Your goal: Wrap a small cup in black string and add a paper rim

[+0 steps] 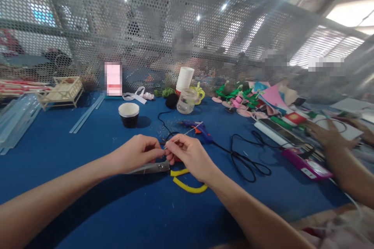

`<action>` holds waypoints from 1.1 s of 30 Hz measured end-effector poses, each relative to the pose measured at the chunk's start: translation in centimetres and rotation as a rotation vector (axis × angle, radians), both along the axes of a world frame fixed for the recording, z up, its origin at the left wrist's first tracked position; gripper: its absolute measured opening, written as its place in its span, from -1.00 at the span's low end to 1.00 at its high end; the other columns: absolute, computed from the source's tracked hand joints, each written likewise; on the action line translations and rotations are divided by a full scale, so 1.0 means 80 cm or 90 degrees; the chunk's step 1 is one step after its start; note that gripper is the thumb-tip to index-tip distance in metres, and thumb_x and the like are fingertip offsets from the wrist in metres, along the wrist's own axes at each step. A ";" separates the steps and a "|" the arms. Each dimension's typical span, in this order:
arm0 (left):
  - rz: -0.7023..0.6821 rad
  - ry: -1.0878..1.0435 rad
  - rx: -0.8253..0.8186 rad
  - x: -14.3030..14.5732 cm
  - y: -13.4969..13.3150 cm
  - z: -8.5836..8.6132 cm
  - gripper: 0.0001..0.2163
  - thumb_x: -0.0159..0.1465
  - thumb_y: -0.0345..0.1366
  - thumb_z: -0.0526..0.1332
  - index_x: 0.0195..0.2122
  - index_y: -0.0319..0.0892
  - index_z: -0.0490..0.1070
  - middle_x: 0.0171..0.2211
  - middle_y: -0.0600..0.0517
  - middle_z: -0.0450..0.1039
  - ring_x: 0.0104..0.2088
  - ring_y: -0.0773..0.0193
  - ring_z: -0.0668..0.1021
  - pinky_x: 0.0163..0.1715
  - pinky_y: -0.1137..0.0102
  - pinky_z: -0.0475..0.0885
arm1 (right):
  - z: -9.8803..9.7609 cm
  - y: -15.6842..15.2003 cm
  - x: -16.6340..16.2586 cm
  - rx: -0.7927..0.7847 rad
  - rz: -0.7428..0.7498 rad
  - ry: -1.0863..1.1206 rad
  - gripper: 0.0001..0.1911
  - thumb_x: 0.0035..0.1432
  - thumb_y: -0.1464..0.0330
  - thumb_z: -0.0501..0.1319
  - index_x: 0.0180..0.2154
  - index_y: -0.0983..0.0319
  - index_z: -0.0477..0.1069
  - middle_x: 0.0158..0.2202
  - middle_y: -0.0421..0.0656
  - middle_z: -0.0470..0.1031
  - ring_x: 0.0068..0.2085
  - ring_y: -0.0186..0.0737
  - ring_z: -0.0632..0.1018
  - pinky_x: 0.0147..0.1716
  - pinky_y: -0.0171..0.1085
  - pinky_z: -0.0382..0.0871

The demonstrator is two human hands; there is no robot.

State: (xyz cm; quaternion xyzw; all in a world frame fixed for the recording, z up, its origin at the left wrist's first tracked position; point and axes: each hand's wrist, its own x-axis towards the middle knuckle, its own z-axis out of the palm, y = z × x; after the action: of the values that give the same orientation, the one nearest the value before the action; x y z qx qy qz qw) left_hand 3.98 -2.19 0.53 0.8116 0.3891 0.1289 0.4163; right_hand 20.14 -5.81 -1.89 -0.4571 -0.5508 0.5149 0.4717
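Note:
My left hand (140,152) and my right hand (188,155) meet over the blue table (87,151), fingers pinched together. Between them they hold a thin wire-like stick (187,134) that points up and right from the fingertips. A small red piece shows under my right fingers, too hidden to name. Below the hands lie scissors with a metal blade (149,168) and yellow handles (187,184). A blue glue gun (200,128) rests just beyond my hands, its black cord (245,159) trailing right.
A black paper cup (129,114), a clear jar (186,101) and stacked white cups (184,79) stand further back. Coloured foam scraps (257,97) pile at right. Another person's hand (330,136) reaches over a magenta item (304,163). A miniature wooden bed (62,90) and clear sticks (17,118) lie left.

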 end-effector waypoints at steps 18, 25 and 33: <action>-0.018 -0.098 -0.095 0.001 -0.009 -0.003 -0.69 0.17 -0.13 0.02 -0.59 -0.24 0.21 -0.66 0.18 0.18 -0.62 0.48 0.17 -0.62 0.54 0.07 | 0.003 -0.002 0.003 0.041 0.004 0.094 -0.82 0.02 0.30 0.20 -0.48 0.30 0.35 -0.57 -0.23 0.45 -0.55 -0.42 0.49 -0.51 -0.39 0.41; -0.018 -0.024 0.207 0.003 -0.012 -0.003 -0.81 0.20 -0.32 0.03 -0.49 -0.26 0.33 -0.60 0.13 0.27 -0.58 0.44 0.28 -0.58 0.54 0.17 | 0.009 -0.004 0.003 0.065 -0.038 0.049 -0.82 0.01 0.30 0.20 -0.50 0.29 0.34 -0.58 -0.25 0.45 -0.57 -0.42 0.48 -0.53 -0.38 0.43; -0.078 0.091 0.668 -0.001 -0.015 -0.015 -0.77 0.24 -0.43 -0.02 -0.48 -0.25 0.38 -0.55 0.02 0.36 -0.52 0.32 0.40 -0.51 0.48 0.28 | 0.007 -0.004 -0.001 0.048 -0.049 0.040 -0.82 -0.01 0.28 0.21 -0.48 0.27 0.32 -0.57 -0.26 0.45 -0.57 -0.41 0.48 -0.53 -0.37 0.43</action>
State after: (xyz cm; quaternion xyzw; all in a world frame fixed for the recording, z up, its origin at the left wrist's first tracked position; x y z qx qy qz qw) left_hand 3.88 -3.40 -0.69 0.9387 0.2517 0.2258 -0.0668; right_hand 20.08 -6.09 -1.32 -0.4437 -0.5364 0.4894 0.5252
